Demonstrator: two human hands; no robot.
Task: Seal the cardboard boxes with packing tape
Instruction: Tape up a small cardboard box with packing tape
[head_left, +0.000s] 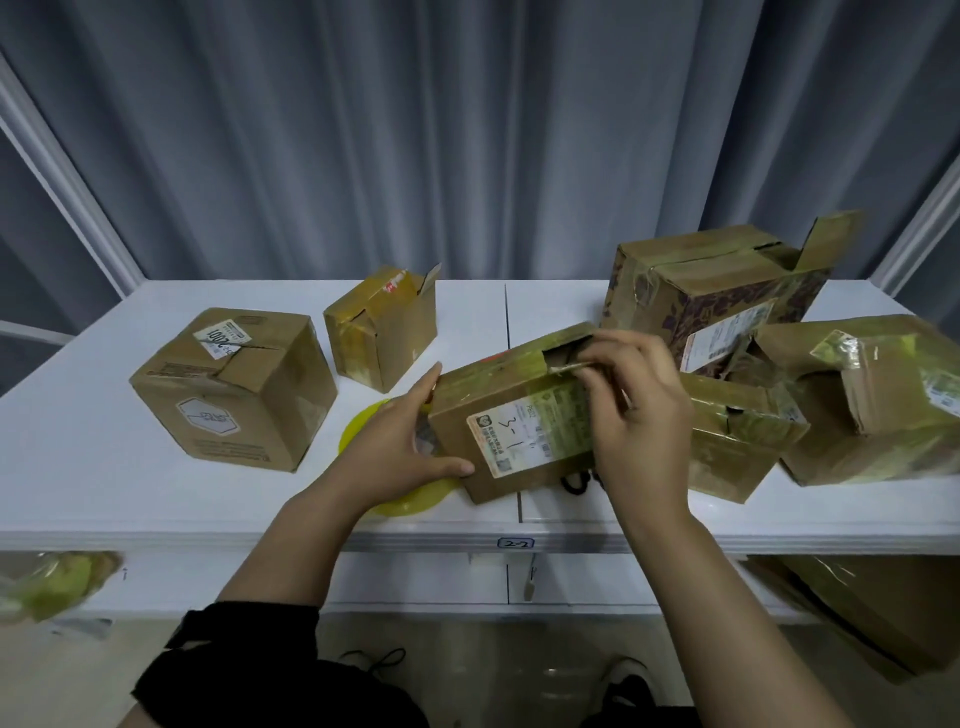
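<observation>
Here we are at the counter (104, 467), and the box in play (498, 384) sits front and centre, tipped on its side across the seam between the two tops. The left grip (400, 441) is spread wide, fingers flat against the box's left end and thumb along the front lower edge, bracing rather than clutching. The right grip (639, 415) is narrow, fingertips pinching the top flap (569, 366) at the open corner, where old greenish tape clings. It looks like the flap is being tucked down before any tape goes on, and that is the thing to get right: press it flush, keep the left brace firm so the box can't skid, and only then reach for tape. The yellow tape roll (415, 500) lies on the counter just under the left wrist, half hidden, handy for that. As for writing, the shipping label (519, 441) on the front face carries a handwritten "3-1", with the print around it too small to read. The cube-shaped box (234, 405) off to the left has a sticker reading "2001" upside down, and a little tag (516, 543) on the counter's front edge says "2-2". More boxes crowd the right side, their labels blurred.
</observation>
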